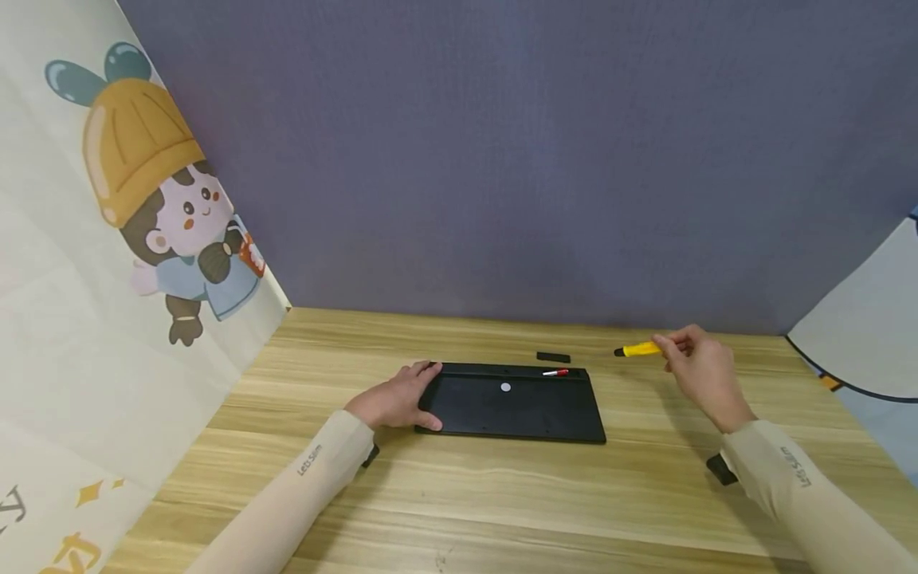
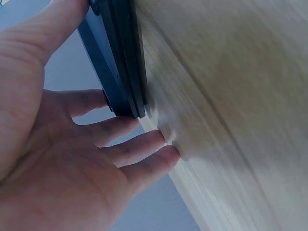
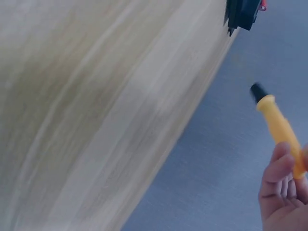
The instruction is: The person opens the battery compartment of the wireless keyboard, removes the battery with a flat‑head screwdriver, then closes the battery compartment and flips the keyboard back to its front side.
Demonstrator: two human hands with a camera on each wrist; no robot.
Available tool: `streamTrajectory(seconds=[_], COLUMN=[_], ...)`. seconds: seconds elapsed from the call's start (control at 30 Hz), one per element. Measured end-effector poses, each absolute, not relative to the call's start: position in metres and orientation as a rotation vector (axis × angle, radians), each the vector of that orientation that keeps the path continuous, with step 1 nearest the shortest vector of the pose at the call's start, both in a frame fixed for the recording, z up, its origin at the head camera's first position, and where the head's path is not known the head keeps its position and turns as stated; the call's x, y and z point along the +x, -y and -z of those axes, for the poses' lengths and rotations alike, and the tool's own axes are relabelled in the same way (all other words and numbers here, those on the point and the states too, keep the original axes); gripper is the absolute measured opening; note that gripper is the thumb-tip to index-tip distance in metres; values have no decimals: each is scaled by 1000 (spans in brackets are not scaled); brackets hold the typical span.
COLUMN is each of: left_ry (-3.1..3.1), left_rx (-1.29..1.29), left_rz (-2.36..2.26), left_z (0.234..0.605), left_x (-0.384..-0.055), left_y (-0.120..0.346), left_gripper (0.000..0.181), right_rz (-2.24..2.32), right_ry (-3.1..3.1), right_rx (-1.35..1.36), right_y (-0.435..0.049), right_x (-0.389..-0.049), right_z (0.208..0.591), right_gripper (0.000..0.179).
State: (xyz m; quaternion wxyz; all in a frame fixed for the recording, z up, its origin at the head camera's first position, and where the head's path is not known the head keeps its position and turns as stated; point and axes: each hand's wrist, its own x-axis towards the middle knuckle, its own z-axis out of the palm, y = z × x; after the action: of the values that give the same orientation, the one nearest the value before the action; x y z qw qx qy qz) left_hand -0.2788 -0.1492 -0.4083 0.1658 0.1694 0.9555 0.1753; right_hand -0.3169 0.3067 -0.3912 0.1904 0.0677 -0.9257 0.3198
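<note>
The black panel (image 1: 502, 410) lies between the hands, its end gripped by the left hand (image 1: 398, 399); the right hand (image 1: 703, 379), well apart, pinches a yellow tool (image 1: 641, 349) midair. Wooden tabletop (image 1: 502, 502) opens between panel's edge and tool; beyond both hands rises a grey partition (image 1: 502, 159).

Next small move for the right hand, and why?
Probably lay the yellow tool on the table: the right hand is occupied pinching it, while the small black strip lies off the black panel, behind it. The left hand holds the panel's left end.
</note>
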Motion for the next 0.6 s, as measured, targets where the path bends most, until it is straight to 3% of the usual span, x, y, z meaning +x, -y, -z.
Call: streamTrajectory(seconds=[0.33,0.6], left_ry=[-2726,-2721], left_rx=[472,449], left_rz=[-482,-459], left_z=[415,420], left_x=[-281,-282], left_y=[146,144], left_gripper=[98,98], right_rz=[-794,-789], right_ry=[2580,2670], right_rx=[244,238], right_y=[-315,-318], right_x=[-323,-321], right_z=[415,432], right_gripper=[18,14])
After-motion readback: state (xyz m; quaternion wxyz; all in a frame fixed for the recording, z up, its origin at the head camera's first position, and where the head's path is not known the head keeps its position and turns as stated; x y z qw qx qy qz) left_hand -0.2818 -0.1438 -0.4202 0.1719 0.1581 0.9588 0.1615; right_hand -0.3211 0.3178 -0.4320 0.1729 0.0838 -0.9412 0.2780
